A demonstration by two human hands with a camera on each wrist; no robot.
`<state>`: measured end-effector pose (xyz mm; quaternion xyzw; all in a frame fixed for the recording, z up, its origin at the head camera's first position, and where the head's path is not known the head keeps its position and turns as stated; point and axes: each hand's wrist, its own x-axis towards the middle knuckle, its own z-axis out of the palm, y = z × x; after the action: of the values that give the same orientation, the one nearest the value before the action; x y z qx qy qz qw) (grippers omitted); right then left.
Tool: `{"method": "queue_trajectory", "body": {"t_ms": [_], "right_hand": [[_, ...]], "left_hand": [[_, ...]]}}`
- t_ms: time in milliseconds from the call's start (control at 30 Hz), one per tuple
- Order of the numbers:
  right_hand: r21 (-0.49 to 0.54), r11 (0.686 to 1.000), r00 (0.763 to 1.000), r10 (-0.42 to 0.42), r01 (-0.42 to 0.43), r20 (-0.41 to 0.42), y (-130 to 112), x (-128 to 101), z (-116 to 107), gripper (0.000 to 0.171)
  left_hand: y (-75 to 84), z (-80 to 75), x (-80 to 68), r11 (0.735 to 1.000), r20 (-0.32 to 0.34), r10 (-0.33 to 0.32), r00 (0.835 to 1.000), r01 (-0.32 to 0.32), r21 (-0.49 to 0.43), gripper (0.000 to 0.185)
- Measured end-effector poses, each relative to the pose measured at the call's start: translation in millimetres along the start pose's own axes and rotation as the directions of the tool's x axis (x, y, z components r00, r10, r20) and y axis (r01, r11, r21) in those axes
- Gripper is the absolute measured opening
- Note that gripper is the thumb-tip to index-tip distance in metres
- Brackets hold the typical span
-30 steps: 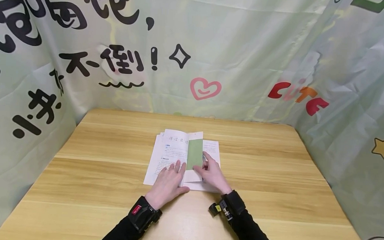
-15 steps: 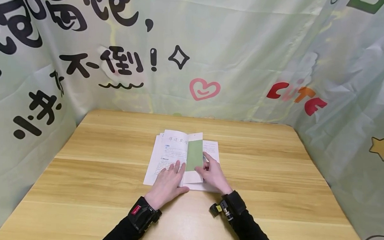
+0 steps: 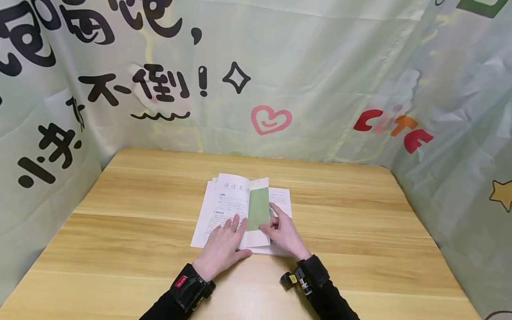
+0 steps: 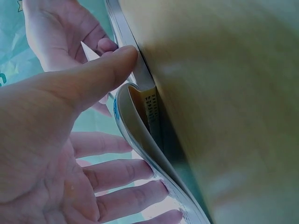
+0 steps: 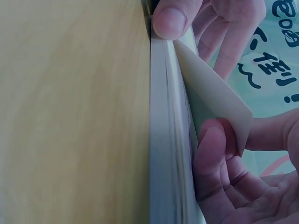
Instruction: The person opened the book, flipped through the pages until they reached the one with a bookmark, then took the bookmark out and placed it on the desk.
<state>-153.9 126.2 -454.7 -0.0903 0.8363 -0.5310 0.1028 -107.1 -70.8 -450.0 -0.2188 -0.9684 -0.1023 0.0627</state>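
An open book (image 3: 220,201) lies in the middle of the wooden table (image 3: 363,239). A green flap (image 3: 257,208) stands folded over its centre. My left hand (image 3: 228,229) rests flat on the left page with straight fingers, and its thumb (image 4: 103,70) touches the book's near edge (image 4: 142,88). My right hand (image 3: 275,224) lies on the right page. Its thumb (image 5: 210,140) and forefinger pinch the lower edge of the raised green flap (image 5: 210,88), above the page block (image 5: 168,140).
Printed fabric curtains (image 3: 50,101) close in the table at the back and on both sides. Black wrist straps (image 3: 190,285) sit on both dark sleeves. Bare wood surrounds the book.
The green flap has tipped slightly to the left at its lower end. Both hands stay almost where they were.
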Motion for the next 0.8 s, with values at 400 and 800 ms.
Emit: {"method": "queue_trajectory", "body": {"t_ms": [400, 800], "right_hand": [[-0.025, 1.0, 1.0, -0.006, 0.006, -0.001, 1.6, -2.7, -4.2, 0.08], [-0.017, 1.0, 1.0, 0.021, -0.021, -0.02, 2.5, -5.5, -9.7, 0.08]], "left_hand": [[0.1, -0.4, 0.5, 1.0, 0.035, -0.014, 0.999, 0.015, -0.012, 0.08], [1.1, -1.3, -0.7, 1.0, 0.039, -0.015, 0.999, 0.015, -0.003, 0.08]]}}
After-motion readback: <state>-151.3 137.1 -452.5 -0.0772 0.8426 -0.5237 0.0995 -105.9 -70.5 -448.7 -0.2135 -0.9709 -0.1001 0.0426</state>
